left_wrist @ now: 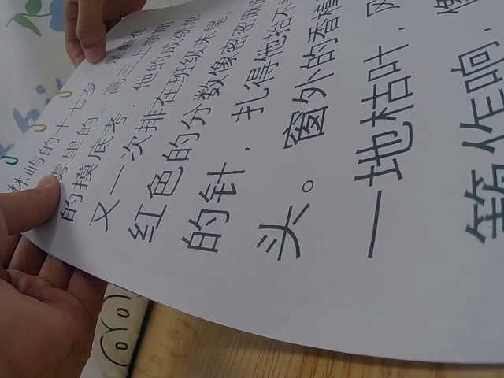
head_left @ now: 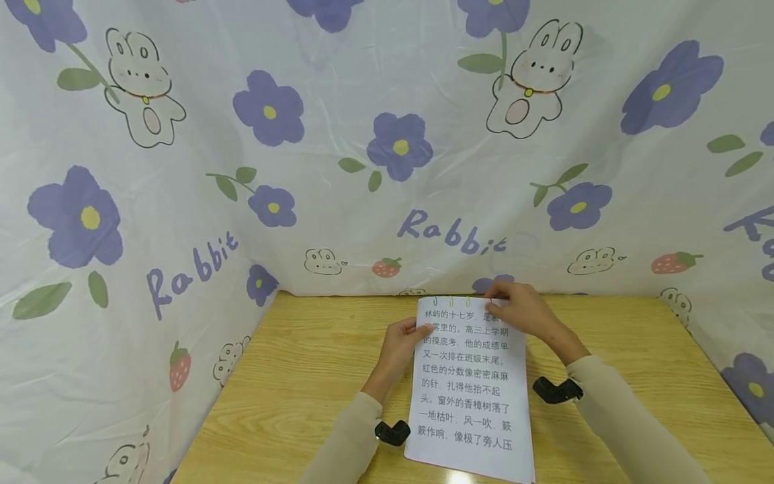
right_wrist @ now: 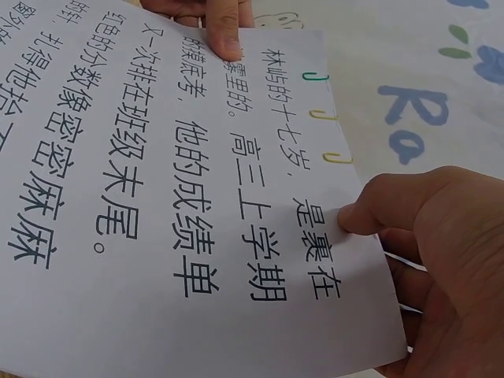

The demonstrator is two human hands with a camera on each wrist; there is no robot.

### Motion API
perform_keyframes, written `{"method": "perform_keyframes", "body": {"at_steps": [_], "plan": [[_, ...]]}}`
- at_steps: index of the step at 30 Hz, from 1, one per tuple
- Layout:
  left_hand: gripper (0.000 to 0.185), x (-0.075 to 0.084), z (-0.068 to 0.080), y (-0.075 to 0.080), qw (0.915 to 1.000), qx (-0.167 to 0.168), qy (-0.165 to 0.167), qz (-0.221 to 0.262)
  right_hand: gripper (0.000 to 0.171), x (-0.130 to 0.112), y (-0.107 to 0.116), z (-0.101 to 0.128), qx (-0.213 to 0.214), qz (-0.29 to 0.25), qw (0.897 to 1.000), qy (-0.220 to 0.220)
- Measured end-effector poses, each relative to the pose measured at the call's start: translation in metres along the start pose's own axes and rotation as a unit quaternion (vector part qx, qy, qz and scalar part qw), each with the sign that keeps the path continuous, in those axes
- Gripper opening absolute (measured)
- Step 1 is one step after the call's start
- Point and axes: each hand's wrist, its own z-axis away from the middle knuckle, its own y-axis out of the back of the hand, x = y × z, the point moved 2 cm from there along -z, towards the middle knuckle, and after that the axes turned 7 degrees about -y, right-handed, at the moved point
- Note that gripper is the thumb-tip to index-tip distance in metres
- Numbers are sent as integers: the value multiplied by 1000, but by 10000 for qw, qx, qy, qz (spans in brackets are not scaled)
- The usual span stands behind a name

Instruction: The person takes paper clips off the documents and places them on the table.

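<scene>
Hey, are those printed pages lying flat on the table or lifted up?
Lifted at the top. The left hand and right hand pinch the clipped printed pages, whose sheet arches above the wooden table.

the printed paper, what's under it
Under the printed paper lies the wooden table; the left wrist view shows the sheet lifted off it near the left hand. Fingers of both hands, the right hand too, reach beneath the top corners, mostly covered. Whether further sheets lie underneath cannot be seen.

You face a light wooden table (head_left: 314, 376) at the bottom centre of the frame, boxed in on three sides by a white curtain (head_left: 363, 202) printed with purple flowers, rabbits and strawberries.
</scene>
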Motion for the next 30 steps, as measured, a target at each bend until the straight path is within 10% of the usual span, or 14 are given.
{"method": "perform_keyframes", "body": {"at_steps": [30], "plan": [[31,-4,-1,0,9998,-140,-123,-54,20,5,19,2,393,-584,9969,-353]]}}
